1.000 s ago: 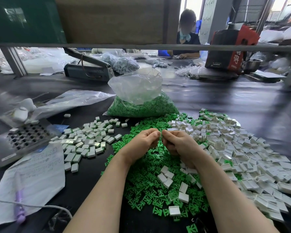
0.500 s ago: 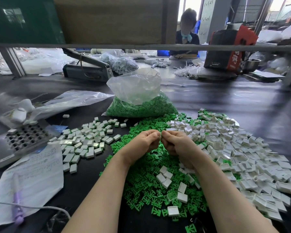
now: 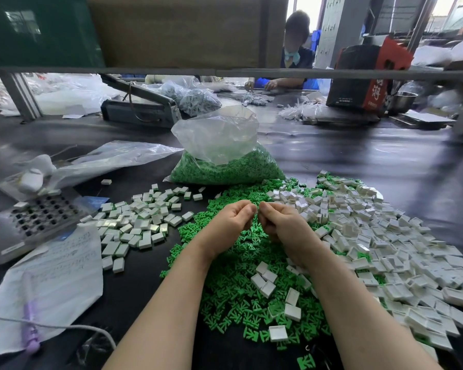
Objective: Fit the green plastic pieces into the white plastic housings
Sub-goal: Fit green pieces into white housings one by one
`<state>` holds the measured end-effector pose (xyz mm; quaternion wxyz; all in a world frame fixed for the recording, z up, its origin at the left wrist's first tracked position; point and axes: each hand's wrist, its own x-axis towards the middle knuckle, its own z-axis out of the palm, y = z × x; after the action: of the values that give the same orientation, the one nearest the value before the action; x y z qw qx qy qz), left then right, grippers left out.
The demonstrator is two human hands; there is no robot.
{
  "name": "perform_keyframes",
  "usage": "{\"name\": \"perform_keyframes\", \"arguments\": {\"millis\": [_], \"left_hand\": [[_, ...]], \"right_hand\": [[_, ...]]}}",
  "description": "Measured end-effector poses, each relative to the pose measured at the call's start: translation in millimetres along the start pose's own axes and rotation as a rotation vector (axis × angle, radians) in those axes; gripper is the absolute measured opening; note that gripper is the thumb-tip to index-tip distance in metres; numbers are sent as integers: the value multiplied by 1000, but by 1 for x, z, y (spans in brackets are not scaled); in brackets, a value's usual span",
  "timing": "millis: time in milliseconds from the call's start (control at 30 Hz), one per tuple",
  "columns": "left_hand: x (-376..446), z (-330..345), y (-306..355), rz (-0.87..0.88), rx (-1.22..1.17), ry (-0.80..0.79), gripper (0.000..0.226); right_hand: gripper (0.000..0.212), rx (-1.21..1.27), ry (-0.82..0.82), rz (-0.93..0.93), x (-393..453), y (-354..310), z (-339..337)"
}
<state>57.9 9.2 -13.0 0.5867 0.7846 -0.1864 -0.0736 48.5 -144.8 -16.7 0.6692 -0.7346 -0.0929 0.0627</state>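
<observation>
My left hand (image 3: 229, 222) and my right hand (image 3: 284, 225) meet fingertip to fingertip above a heap of loose green plastic pieces (image 3: 235, 295). Both hands have curled fingers that pinch a small part between them; the fingers hide which part it is. To the right spreads a big pile of empty white housings (image 3: 385, 244), and a few white housings (image 3: 265, 283) lie on the green heap near my right forearm. On the left lies a pile of white housings with green showing (image 3: 139, 222).
A clear bag of green pieces (image 3: 225, 166) stands behind the hands. At the left are a grey perforated block (image 3: 38, 217), a written paper (image 3: 51, 284), a purple pen (image 3: 30, 329) and a cable. A low shelf bar (image 3: 225, 72) crosses above. Another person works at the far side.
Both hands stay together in the same spot above the green heap; only small finger movement shows.
</observation>
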Motion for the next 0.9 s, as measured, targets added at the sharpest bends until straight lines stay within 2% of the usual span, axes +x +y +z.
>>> {"name": "perform_keyframes", "arguments": {"millis": [133,267,533,900], "left_hand": [[0,1,1,4,19,30,29],[-2,0,1,-28,-98,5,33],[-4,-5,4,-24,-186,-75,37],[-2,-6,1,-55,-136,-124,33]], "right_hand": [[39,-53,50,-41,0,-1,2],[40,12,-7,-38,-1,0,0],[38,31,-95,3,-1,0,-3],[37,31,-105,17,-4,-3,-3]]}}
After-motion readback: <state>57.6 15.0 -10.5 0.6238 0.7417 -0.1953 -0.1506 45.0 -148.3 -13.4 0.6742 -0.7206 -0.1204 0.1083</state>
